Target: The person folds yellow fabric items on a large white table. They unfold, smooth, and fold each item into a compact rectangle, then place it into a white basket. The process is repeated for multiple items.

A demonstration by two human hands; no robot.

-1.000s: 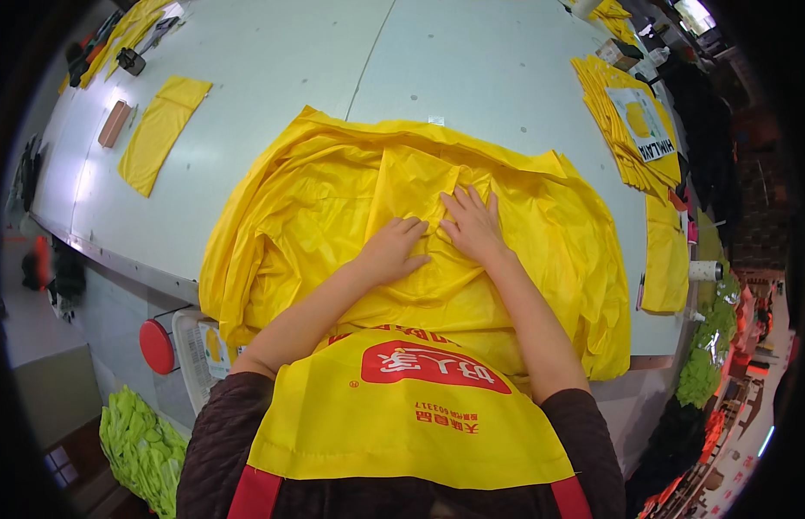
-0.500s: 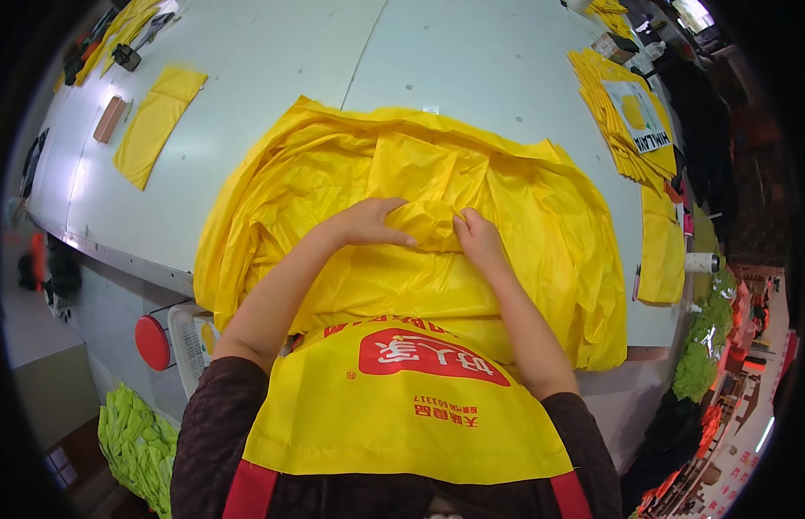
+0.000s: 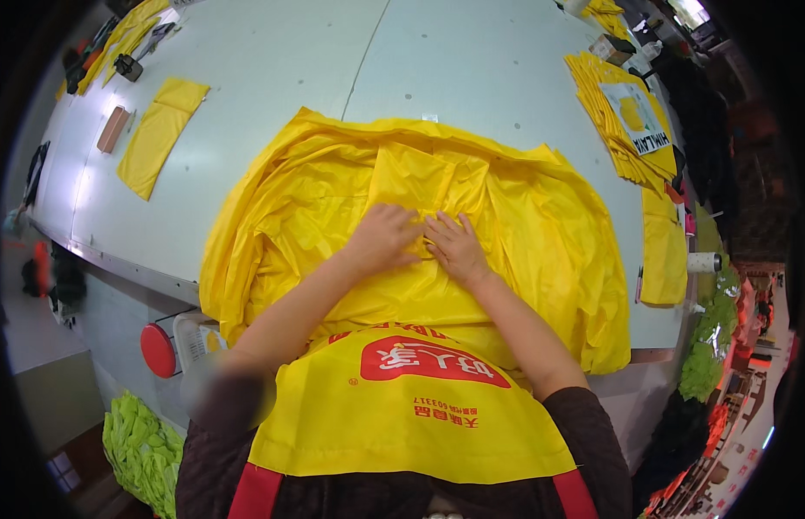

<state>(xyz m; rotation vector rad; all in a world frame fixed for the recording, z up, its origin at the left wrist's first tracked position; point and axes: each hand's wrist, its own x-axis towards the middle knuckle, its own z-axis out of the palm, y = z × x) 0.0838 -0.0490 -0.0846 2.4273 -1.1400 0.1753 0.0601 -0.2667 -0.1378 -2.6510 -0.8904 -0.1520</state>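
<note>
A large piece of shiny yellow fabric [image 3: 549, 225], wrinkled and gathered, lies spread over the near part of the table. Its far edge is folded up into a raised border, and I cannot make out what article it is. Near its middle, my left hand [image 3: 385, 242] rests on the fabric, fingers pointing to the right and apart. Just beside it my right hand [image 3: 456, 249] lies on the same fabric with spread fingers, the fingertips almost meeting those of the left. Neither hand holds anything that I can see. Some of the fabric is hidden under both hands and forearms.
The white table [image 3: 472, 60] stretches away beyond the fabric. A folded yellow piece [image 3: 163, 137] and a brown block [image 3: 113, 128] lie left. On the right are a stack of yellow pieces [image 3: 597, 121] and a thread cone [image 3: 703, 262]. A red round seat [image 3: 158, 350] stands below left.
Both hands have let go of the bunched fold of yellow fabric they were pinching. The fold is now flattened, and the hands lie closer together, palms down.
</note>
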